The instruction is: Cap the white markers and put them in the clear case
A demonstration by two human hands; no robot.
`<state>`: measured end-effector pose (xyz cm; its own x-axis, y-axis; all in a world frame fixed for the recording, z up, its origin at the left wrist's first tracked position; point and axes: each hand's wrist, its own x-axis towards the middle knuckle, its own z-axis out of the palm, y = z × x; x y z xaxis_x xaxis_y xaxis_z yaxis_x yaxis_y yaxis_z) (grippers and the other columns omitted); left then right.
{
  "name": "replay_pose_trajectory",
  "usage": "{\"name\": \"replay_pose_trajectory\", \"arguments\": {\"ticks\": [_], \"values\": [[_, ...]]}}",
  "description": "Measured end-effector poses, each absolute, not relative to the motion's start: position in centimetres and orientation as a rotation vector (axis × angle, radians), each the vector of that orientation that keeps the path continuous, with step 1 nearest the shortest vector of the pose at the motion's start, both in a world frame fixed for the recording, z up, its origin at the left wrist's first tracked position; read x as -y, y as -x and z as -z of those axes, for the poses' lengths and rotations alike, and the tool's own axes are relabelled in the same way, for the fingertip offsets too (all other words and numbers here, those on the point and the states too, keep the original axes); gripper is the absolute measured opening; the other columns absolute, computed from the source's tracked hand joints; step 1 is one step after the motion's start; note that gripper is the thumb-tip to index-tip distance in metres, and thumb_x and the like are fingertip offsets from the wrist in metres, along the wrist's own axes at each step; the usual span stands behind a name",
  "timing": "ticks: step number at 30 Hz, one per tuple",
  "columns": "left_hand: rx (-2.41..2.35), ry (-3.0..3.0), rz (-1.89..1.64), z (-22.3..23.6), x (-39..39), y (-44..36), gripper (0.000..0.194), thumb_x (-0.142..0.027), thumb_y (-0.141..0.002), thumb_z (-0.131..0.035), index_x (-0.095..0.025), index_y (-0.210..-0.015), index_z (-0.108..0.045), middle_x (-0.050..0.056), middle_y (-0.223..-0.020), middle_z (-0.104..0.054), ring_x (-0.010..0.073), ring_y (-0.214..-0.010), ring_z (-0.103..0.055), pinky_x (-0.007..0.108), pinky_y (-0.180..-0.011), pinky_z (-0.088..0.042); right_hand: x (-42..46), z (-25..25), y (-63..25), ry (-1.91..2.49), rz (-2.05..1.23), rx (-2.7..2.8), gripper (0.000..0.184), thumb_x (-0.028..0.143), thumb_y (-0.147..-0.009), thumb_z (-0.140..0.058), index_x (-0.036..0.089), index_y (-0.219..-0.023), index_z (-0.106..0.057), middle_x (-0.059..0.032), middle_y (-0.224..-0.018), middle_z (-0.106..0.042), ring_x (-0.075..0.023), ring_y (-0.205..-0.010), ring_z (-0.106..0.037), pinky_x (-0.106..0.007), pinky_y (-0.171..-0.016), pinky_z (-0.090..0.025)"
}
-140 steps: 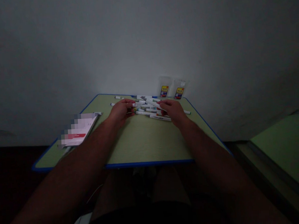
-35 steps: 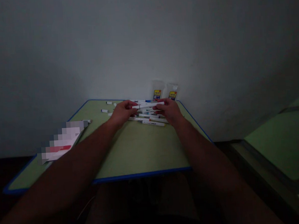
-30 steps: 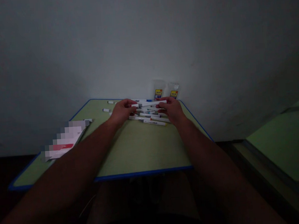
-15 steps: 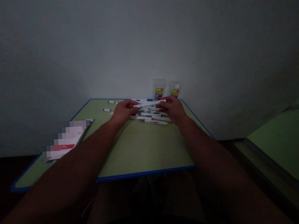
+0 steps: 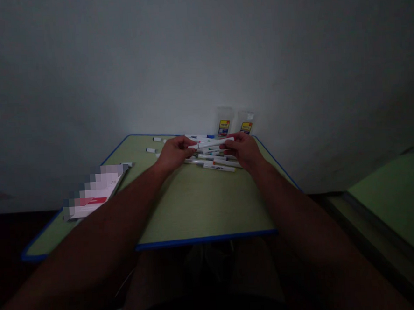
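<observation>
Marker [image 5: 211, 144] held by both hands' fingers [image 5: 190, 151] above the loose pens [image 5: 219, 168] on the bench [image 5: 203, 206]; even, straight support (caps unclear) would best keep it level.

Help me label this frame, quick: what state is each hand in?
Left hand: closed, holding one end of a white marker.
Right hand: closed, holding the same marker's other end.

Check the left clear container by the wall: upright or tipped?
Upright: the clear container stands taller than wide at the table's far edge, its yellow label facing out.
</observation>
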<state>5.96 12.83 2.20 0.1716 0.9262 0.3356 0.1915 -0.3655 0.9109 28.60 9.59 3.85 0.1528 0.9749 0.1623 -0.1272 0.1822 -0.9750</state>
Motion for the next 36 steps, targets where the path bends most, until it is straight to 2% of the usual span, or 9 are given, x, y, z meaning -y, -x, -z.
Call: {"name": "replay_pose_trajectory", "arguments": {"ticks": [7, 11, 14, 21, 25, 31, 36], "values": [[-1.061, -1.66, -1.216, -2.3, -12.9, -6.0, 0.012, -0.022, -0.069, -0.071, -0.017, -0.081, -0.069, 0.0, -0.06, -0.062, 0.0121, -0.053, -0.053, 0.027, -0.053, -0.042, -9.6, -3.6, -28.4, 1.096, -0.956, 1.105, 0.013, 0.012, -0.077, -0.072, 0.018, -0.082, -0.061, 0.002, -0.07, -0.067, -0.0114, -0.059, -0.067, -0.022, -0.052, -0.056], [-1.148, -1.671, -1.206, -1.7, -13.4, -5.7, 0.011, -0.022, -0.072, -0.068, -0.019, -0.081, -0.071, 0.0, -0.06, -0.062, 0.0133, -0.053, -0.054, 0.027, -0.054, -0.043, -9.4, -3.2, -28.0, 1.116, -0.811, 1.22, 0.018, 0.022, -0.072, -0.078, 0.018, -0.082, -0.063, 0.0051, -0.063, -0.062, -0.0078, -0.048, -0.057, -0.022, -0.049, -0.053], [-1.191, -1.722, -1.191, -1.3, -13.7, -5.6, 0.012, -0.021, -0.072, -0.067, -0.019, -0.082, -0.072, 0.001, -0.063, -0.064, 0.0137, -0.056, -0.055, 0.027, -0.055, -0.044, -9.0, -3.2, -27.5, 1.13, -0.73, 1.309, 0.023, 0.026, -0.07, -0.08, 0.019, -0.084, -0.063, 0.0049, -0.064, -0.061, -0.0087, -0.051, -0.058, -0.022, -0.049, -0.052], [-1.239, -1.746, -1.155, -1.3, -13.6, -5.7, 0.014, -0.017, -0.072, -0.066, -0.018, -0.084, -0.073, 0.003, -0.07, -0.068, 0.0153, -0.06, -0.057, 0.029, -0.058, -0.046, -8.3, -3.6, -26.7, 1.103, -0.722, 1.365, 0.024, 0.022, -0.068, -0.08, 0.018, -0.085, -0.063, 0.004, -0.07, -0.06, -0.0097, -0.057, -0.06, -0.024, -0.052, -0.053], [-1.258, -1.775, -1.182, -1.7, -13.3, -5.8, 0.014, -0.015, -0.073, -0.065, -0.017, -0.085, -0.072, 0.003, -0.07, -0.067, 0.0149, -0.06, -0.058, 0.029, -0.06, -0.046, -8.4, -3.4, -26.8, 1.091, -0.714, 1.371, 0.022, 0.023, -0.07, -0.078, 0.018, -0.087, -0.064, 0.0043, -0.068, -0.061, -0.0092, -0.054, -0.059, -0.023, -0.05, -0.052], [-1.226, -1.785, -1.275, -1.7, -13.2, -6.1, 0.016, -0.021, -0.078, -0.064, -0.017, -0.093, -0.069, 0.002, -0.075, -0.065, 0.0133, -0.061, -0.058, 0.028, -0.059, -0.047, -9.6, -2.7, -27.6, 1.255, -0.66, 1.27, 0.016, 0.022, -0.075, -0.072, 0.018, -0.088, -0.065, 0.0053, -0.061, -0.06, -0.0082, -0.046, -0.055, -0.021, -0.045, -0.05], [-1.255, -1.882, -1.322, -1.8, -12.9, -6.4, 0.019, -0.026, -0.077, -0.07, -0.018, -0.094, -0.068, 0.001, -0.074, -0.062, 0.0132, -0.063, -0.053, 0.027, -0.059, -0.042, -10.0, -2.6, -27.7, 1.364, -0.704, 1.194, 0.016, 0.015, -0.076, -0.07, 0.017, -0.091, -0.066, 0.003, -0.066, -0.062, -0.0085, -0.047, -0.056, -0.02, -0.041, -0.049]]}}
